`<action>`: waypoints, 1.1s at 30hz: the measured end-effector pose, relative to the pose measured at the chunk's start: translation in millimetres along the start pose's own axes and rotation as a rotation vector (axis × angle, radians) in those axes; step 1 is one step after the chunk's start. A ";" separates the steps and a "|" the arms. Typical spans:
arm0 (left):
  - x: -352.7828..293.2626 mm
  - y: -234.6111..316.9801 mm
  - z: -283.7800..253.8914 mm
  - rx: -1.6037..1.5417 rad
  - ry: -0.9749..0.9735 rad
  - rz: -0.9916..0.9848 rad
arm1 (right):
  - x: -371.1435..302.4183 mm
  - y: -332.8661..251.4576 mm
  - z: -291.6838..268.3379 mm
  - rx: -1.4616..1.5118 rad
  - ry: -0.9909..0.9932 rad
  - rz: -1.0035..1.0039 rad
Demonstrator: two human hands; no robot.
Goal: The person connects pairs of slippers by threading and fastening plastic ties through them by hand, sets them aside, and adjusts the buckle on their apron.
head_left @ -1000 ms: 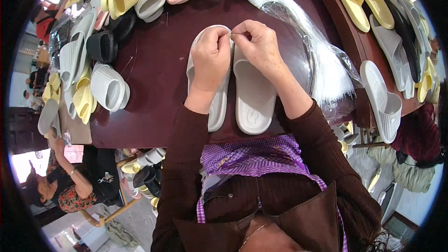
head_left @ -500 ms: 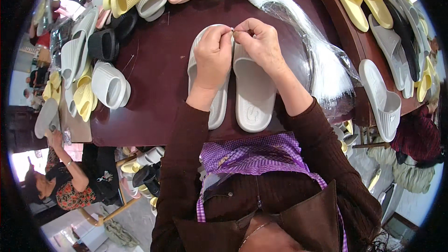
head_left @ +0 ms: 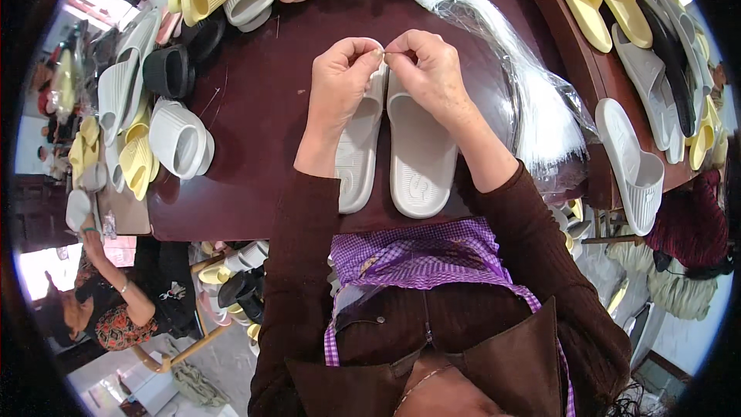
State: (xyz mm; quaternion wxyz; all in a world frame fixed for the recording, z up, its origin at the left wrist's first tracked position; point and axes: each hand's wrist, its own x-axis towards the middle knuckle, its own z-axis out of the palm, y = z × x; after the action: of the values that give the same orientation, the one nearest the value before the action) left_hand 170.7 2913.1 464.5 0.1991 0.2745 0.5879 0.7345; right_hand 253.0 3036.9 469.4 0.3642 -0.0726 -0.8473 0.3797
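Observation:
A pair of light grey slide slippers lies side by side on the dark red table [head_left: 255, 139], toes pointing away from me. My left hand [head_left: 337, 81] is over the upper part of the left slipper [head_left: 357, 162], thumb and forefinger pinched together. Over the upper part of the right slipper [head_left: 421, 158], my right hand [head_left: 428, 77] makes a matching pinch. The fingertips of both hands meet between the two slippers. Whatever they pinch is too small to make out. Both hands hide most of the slippers' straps.
Right of my hands lies a bundle of thin white strands [head_left: 532, 100] in clear plastic. Yellow, pink, grey and black slippers line the table's far and left edges, including a grey pair [head_left: 181, 139]. More slippers crowd the right-hand table [head_left: 633, 162]. A co-worker [head_left: 127, 309] sits at lower left.
My left hand has turned and shifted slightly left, uncovering more of its fingertips. My right hand stays nearly in place. The co-worker's arm and the slipper there have moved.

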 end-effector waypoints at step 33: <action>23.8 -37.4 -70.3 0.103 0.205 -0.265 | -16.7 -17.3 -10.8 -0.302 -0.310 0.273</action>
State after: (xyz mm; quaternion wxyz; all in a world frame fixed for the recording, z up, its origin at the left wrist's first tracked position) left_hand 106.5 2883.3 421.0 0.2189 0.1278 0.6730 0.6949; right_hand 275.0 3024.4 476.9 0.1604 -0.1809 -0.9224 0.3013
